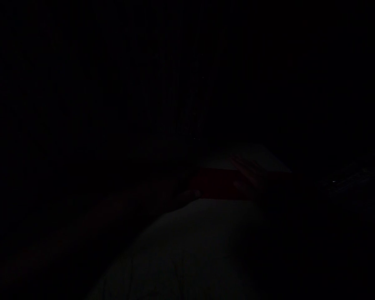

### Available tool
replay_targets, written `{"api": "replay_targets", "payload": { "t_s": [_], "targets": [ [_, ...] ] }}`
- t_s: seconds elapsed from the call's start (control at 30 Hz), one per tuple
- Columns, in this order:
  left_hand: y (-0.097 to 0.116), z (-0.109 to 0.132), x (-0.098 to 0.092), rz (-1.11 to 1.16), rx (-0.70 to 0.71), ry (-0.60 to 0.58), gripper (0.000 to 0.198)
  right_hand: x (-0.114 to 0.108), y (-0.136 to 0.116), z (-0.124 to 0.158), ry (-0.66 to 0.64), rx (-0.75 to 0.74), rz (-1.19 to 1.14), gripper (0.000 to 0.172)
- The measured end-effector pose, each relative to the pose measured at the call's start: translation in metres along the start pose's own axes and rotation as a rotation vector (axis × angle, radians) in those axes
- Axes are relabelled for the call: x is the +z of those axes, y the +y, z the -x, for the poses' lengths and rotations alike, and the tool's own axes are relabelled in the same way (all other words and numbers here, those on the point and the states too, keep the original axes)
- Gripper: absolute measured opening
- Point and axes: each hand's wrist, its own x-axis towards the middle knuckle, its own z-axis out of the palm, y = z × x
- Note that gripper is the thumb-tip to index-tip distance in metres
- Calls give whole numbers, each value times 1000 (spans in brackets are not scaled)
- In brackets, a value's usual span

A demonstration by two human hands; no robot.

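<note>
The picture is very dark. A flat red strip (pixel 217 184) lies across a pale surface (pixel 200 233); its material does not show. My left hand (pixel 170 198) is at the strip's left end, with its thumb stretched out along the lower edge. The other fingers of that hand are lost in the dark, so I cannot tell whether it grips anything. From the right, my right hand (pixel 250 177) reaches over the strip with its fingers stretched out and apart. It appears to rest on the strip.
Beyond the strip the pale surface continues to a slanting edge at the upper right. Thin dark lines cross its lower part. Faint glints (pixel 333 181) show on something at the far right that I cannot make out. Everything else is black.
</note>
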Motion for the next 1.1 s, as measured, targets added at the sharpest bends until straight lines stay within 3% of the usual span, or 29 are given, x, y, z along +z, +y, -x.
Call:
{"api": "replay_targets", "payload": {
  "t_s": [0.13, 0.33, 0.43, 0.57, 0.73, 0.87, 1.03, 1.1],
  "targets": [
    [-2, -3, -1, -26, -17, -96, 81, -1, -1, 0, -53, 4, -5, 68],
    [-15, -10, 10, -180, 147, -3, 83, -2, -1, -2, 0, 38, -8, 77],
    [-17, -9, 12, -186, 151, 3, 83, -2, -1, -2, -77, 43, -8, 74],
    [-14, -8, 10, -189, 155, 7, 83, -3, 0, -2, 26, 31, 11, 75],
    [-13, -9, 9, -196, 137, -12, 84, 0, 6, 0, -50, -10, 17, 68],
    [-16, -11, 14, -202, 150, 4, 84, -1, 9, -1, 1, -17, 22, 70],
    [-16, -10, 14, -207, 151, 19, 83, 2, 9, 0, -83, -14, 42, 69],
    [-16, -9, 13, -207, 153, 21, 83, 5, 11, 0, -44, -15, 46, 67]
  ]
}}
